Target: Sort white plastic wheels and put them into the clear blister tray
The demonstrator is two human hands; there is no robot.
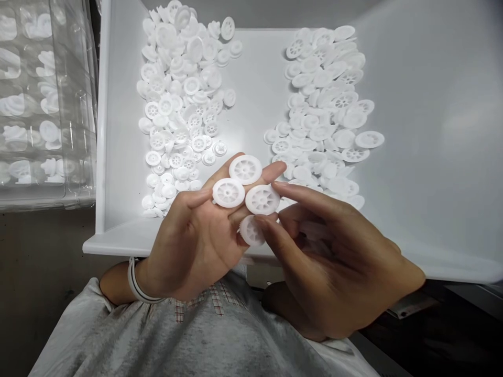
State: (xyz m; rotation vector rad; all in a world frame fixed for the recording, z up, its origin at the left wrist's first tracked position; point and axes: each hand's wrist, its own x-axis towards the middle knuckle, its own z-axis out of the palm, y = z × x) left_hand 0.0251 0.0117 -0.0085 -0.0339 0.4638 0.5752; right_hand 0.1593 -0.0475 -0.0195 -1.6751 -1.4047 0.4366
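My left hand (204, 246) is palm up and carries several white plastic gear wheels on its fingers, with the thumb against the edge of the left spoked wheel (228, 193). Another wheel (245, 169) lies at the top, near the fingertips. My right hand (330, 262) comes in from the right. Its index fingertip touches the rim of the right-hand wheel (263, 200), and its thumb presses on a smaller toothed gear (251, 232) below. The inner fingers of my right hand are curled, and whatever they may hold is hidden.
A white tray (251, 63) with raised walls lies in front of me. A heap of small white wheels (176, 94) is on its left, and a heap of larger ones (326, 104) farther right. Left of it stand clear plastic blister trays (35, 104) with white parts.
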